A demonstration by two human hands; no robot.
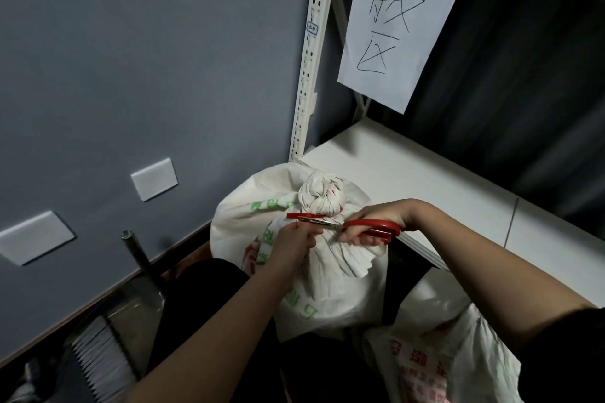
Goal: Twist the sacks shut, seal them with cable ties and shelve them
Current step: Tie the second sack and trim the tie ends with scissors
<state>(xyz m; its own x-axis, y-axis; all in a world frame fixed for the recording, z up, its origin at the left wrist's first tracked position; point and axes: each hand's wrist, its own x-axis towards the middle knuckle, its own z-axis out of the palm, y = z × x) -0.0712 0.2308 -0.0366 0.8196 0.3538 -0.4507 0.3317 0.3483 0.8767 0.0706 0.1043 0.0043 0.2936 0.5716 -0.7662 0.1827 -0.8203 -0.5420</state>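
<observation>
A white woven sack (327,291) with green and red print stands in front of me, its neck twisted into a knob (322,195). A red cable tie (306,216) runs round the neck below the knob. My right hand (376,224) grips red-handled scissors (370,226), whose blades reach left to the tie's loose end. My left hand (294,245) pinches that end beside the blade tips. A second white sack (451,343) with red print lies at the lower right, partly under my right arm.
A white shelf board (425,186) runs right behind the sack, held by a perforated white upright (311,52). A handwritten paper sign (399,20) hangs above it. The grey wall (147,59) carries blank plates. A metal stool leg (137,252) stands left.
</observation>
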